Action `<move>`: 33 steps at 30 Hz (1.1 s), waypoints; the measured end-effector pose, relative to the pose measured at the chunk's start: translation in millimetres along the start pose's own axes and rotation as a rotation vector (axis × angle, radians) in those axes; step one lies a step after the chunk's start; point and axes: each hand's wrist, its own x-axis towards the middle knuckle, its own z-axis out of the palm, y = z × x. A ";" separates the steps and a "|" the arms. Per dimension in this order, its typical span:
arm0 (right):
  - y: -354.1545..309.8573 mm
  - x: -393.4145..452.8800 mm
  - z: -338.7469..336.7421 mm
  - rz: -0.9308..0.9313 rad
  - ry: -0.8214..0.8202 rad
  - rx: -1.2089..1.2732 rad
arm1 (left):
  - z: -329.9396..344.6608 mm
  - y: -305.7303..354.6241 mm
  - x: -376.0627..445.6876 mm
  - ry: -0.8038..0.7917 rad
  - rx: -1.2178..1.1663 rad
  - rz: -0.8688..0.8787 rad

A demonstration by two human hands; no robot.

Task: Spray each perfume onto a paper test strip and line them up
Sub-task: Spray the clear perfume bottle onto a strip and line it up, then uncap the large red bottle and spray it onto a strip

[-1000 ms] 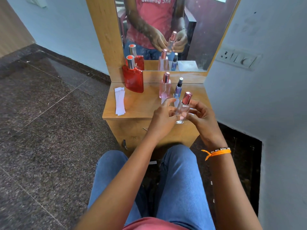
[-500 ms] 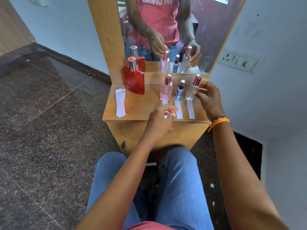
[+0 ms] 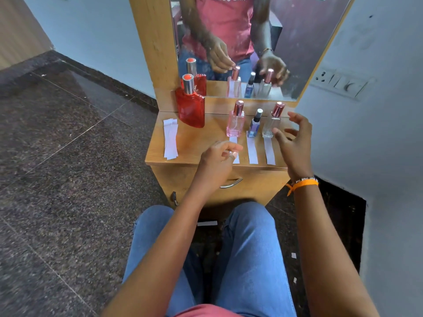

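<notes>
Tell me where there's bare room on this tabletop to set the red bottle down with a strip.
The widest bare patch lies between the spare strips and the pink bottle, in front of the red bottle. The right half is crowded: pink, blue bottle and clear bottle stand close together, each with a strip in front, and both hands hover there.

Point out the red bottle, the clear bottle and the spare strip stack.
red bottle (image 3: 191, 109), head view, front face of the body.
clear bottle (image 3: 270, 126), head view, glass body below the cap.
spare strip stack (image 3: 170, 140), head view, middle of the top strip.
</notes>
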 end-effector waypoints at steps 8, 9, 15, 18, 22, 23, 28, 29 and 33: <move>-43.2 -63.6 88.1 0.062 -0.417 0.047 | -77.1 -41.0 11.7 0.412 0.286 -0.181; -47.6 -63.8 100.6 0.081 -0.454 0.044 | -85.3 -47.7 14.0 0.406 0.326 -0.205; -64.1 -52.9 163.6 0.157 -0.410 0.029 | -97.4 -67.8 17.1 0.258 0.445 -0.145; -65.9 -44.8 183.0 0.185 -0.341 -0.004 | -96.8 -73.2 18.2 0.251 0.466 -0.126; -66.4 -38.9 195.4 0.236 -0.309 -0.084 | -94.5 -77.1 18.7 0.267 0.519 -0.099; -66.8 -38.2 197.0 0.249 -0.308 -0.093 | -94.0 -77.4 18.6 0.272 0.520 -0.095; -68.1 -36.0 196.0 0.280 -0.288 -0.087 | -93.0 -78.3 16.7 0.288 0.539 -0.082; -68.1 -36.4 195.6 0.277 -0.263 -0.083 | -93.0 -78.5 16.8 0.289 0.533 -0.082; -71.7 -37.0 199.2 0.257 -0.284 -0.145 | -94.0 -77.5 16.2 0.280 0.504 -0.075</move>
